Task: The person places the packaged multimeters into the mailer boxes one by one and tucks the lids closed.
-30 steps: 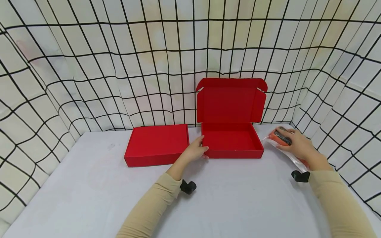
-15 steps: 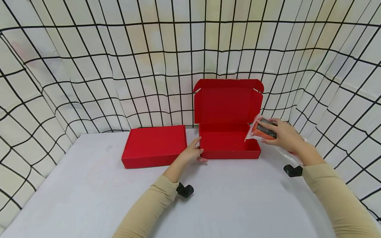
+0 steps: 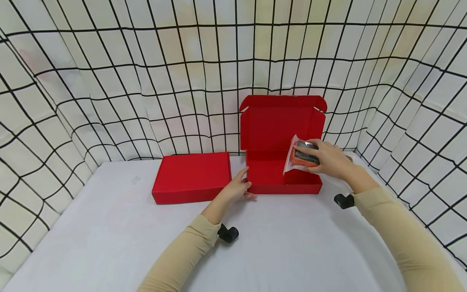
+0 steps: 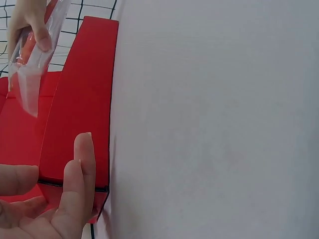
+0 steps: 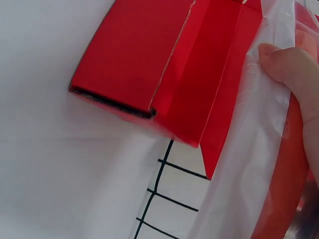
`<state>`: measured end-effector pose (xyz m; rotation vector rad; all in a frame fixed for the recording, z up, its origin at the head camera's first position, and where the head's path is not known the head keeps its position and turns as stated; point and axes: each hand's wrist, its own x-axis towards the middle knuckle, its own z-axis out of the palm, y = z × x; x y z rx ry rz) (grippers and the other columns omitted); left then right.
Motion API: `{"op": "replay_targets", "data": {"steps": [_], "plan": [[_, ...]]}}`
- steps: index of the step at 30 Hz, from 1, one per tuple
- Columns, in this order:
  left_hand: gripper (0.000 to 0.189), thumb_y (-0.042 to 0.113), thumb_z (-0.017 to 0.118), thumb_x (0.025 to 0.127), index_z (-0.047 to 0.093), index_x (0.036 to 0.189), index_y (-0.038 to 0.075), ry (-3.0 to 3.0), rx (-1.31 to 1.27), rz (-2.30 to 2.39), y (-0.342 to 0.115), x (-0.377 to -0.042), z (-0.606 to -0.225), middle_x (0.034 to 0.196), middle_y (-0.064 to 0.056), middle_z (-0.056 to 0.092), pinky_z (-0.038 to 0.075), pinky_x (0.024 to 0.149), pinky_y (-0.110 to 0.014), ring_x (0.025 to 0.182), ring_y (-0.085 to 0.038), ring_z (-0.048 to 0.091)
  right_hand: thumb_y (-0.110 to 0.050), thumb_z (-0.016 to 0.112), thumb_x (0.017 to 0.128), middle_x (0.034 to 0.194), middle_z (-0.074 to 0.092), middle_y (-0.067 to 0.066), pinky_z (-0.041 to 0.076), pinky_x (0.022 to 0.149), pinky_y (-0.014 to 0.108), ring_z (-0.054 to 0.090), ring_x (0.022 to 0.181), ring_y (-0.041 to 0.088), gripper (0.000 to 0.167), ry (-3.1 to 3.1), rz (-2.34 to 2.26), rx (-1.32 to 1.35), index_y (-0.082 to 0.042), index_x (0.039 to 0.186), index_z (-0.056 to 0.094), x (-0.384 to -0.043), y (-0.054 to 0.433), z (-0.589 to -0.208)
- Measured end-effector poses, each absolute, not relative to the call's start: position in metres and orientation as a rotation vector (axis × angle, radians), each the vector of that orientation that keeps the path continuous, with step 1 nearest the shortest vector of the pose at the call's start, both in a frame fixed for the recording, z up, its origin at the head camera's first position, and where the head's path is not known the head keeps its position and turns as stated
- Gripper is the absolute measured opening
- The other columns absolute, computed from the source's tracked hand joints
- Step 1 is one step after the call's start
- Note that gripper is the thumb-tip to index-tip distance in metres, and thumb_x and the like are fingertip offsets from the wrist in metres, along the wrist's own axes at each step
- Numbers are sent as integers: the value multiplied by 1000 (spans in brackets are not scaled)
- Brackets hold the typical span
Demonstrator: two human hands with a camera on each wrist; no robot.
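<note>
My right hand [image 3: 330, 160] grips a clear plastic bag [image 3: 292, 158] with an orange and dark grey item [image 3: 307, 156] inside. The bag is tilted over the right half of an open red cardboard box [image 3: 281, 189], whose lid stands up at the back. Its contents are partly covered by my fingers. My left hand [image 3: 233, 190] rests at the box's front left corner. In the left wrist view, straight fingers [image 4: 85, 159] lie against the front wall, and another finger is at the corner. The right thumb [image 5: 279, 62] presses on the plastic in the right wrist view.
A second red box [image 3: 193, 176], closed, lies just left of my left hand. White cloth with a black grid [image 3: 153, 109] rises behind and on both sides of the white table [image 3: 284, 243]. A small dark thing [image 3: 349, 158] shows behind my right wrist.
My right hand has carried the bag from the table's right side leftward and up over the open box. My left hand has stayed at the box's corner.
</note>
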<state>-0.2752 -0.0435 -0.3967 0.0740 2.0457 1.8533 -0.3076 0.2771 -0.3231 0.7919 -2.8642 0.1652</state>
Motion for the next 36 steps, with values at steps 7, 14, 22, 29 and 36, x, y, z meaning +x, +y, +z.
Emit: {"op": "replay_targets", "data": {"steps": [7, 14, 22, 29, 36], "plan": [[68, 3, 46, 108, 15, 166, 19, 2044, 71, 1861, -44, -277, -397, 165, -24, 23, 56, 71, -22, 91, -36, 72, -26, 85, 83, 146, 44, 24, 44, 97, 61, 49, 123, 42, 81, -2854, 115, 866, -23, 155, 47, -319, 255, -321], [68, 4, 47, 108, 15, 166, 19, 2064, 87, 1843, -45, -277, -395, 165, -24, 24, 56, 72, -21, 97, -38, 72, -25, 90, 80, 149, 43, 23, 44, 101, 59, 45, 129, 42, 86, -2833, 88, 919, -24, 155, 48, -326, 233, -320], [68, 4, 47, 108, 16, 166, 20, 2073, 70, 1828, -44, -276, -394, 165, -23, 24, 54, 68, -18, 89, -31, 73, -20, 94, 73, 147, 47, 20, 41, 107, 59, 47, 128, 40, 86, -2787, 132, 959, -10, 148, 52, -330, 211, -322], [67, 5, 47, 108, 17, 166, 19, 2067, 68, 1823, -42, -275, -395, 165, -24, 24, 54, 68, -19, 93, -33, 73, -19, 95, 73, 152, 42, 19, 37, 110, 60, 43, 133, 41, 92, -2742, 74, 996, -21, 153, 50, -336, 202, -331], [68, 6, 49, 108, 17, 166, 20, 2080, 54, 1813, -43, -274, -394, 164, -23, 27, 55, 70, -20, 88, -28, 73, -22, 94, 74, 154, 39, 20, 39, 108, 62, 41, 136, 42, 94, -2615, -1, 1102, -29, 155, 47, -345, 197, -343]]}}
